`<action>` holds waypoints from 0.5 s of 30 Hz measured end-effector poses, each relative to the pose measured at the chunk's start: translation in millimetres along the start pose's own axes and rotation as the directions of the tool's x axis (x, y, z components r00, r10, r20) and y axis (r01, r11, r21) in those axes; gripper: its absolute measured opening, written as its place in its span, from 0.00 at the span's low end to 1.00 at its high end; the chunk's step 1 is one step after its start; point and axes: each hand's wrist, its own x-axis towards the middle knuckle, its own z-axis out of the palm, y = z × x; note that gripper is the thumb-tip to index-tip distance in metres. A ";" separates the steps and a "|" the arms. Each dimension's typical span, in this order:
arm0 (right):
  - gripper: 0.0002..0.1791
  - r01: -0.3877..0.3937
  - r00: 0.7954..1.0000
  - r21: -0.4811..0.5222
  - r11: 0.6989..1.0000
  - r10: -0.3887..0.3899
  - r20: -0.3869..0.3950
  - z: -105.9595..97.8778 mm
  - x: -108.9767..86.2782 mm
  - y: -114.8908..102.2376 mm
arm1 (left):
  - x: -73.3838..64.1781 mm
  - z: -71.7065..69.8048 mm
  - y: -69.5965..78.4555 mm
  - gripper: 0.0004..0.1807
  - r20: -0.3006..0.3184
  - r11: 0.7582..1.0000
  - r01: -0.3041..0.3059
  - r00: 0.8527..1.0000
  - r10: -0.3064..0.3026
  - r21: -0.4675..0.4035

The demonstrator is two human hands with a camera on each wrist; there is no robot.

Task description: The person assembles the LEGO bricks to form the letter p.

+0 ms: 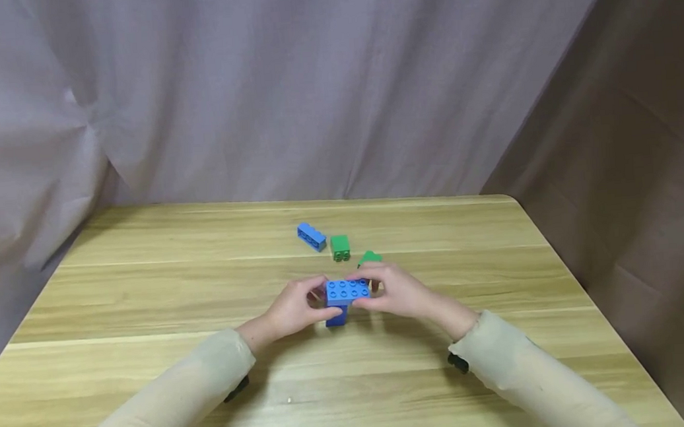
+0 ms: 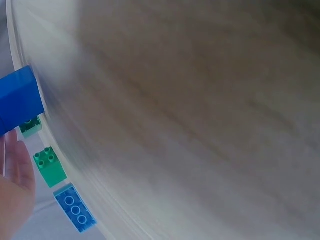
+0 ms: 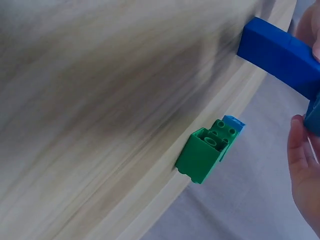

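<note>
A blue eight-stud building brick [image 1: 348, 293] lies across the top of a narrower blue brick column [image 1: 336, 316], overhanging it to the right. My left hand [image 1: 291, 306] grips the left end, with thumb in front and fingers behind. At the other end, my right hand [image 1: 398, 292] pinches the top brick between thumb and fingers. The right wrist view shows the column [image 3: 277, 50] side-on, with its foot at the table, and the right hand [image 3: 305, 175] at the top brick [image 3: 314, 117]. Whether the two are fully pressed together cannot be told.
Beyond the hands lie a blue brick [image 1: 311, 237] on its side, a green brick [image 1: 340, 247] and another green brick [image 1: 370, 257], partly hidden by the right hand. They rest on a wooden table [image 1: 144, 273]. A grey curtain [image 1: 286, 92] hangs behind it.
</note>
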 end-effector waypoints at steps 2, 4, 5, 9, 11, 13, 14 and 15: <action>0.22 0.002 1.000 0.001 1.000 -0.002 0.003 0.1 0.6 -0.1 | -0.4 0.0 0.5 0.14 -0.003 1.000 -0.002 1.000 0.002 0.002; 0.21 0.000 1.000 0.007 1.000 0.000 0.008 0.0 1.0 -0.1 | -0.5 0.2 0.9 0.14 -0.005 1.000 0.007 1.000 -0.007 0.002; 0.21 0.000 1.000 0.011 1.000 -0.001 0.009 -0.1 1.2 -0.1 | -0.5 0.2 0.9 0.14 -0.005 1.000 0.010 1.000 -0.010 0.002; 0.21 0.001 1.000 0.020 1.000 -0.001 0.011 -1.1 2.0 -0.4 | -0.1 -0.4 1.3 0.14 0.005 1.000 0.029 1.000 -0.029 0.011; 0.21 -0.001 1.000 0.020 1.000 0.001 0.012 -1.7 2.3 -0.7 | -0.1 -1.5 2.4 0.15 0.013 0.999 0.030 0.999 -0.031 0.022; 0.21 -0.005 1.000 0.016 1.000 0.005 0.015 -2.1 2.3 -0.9 | -0.1 -2.9 4.3 0.16 0.022 0.999 0.033 0.999 -0.034 0.034; 0.21 -0.007 1.000 0.015 1.000 0.006 0.016 -2.3 2.3 -1.0 | -0.3 -3.7 5.6 0.17 0.022 0.999 0.039 0.999 -0.040 0.038; 0.21 -0.008 1.000 0.015 1.000 0.007 0.017 -2.4 2.2 -1.1 | -0.3 -4.4 7.0 0.19 0.020 0.998 0.044 0.999 -0.045 0.036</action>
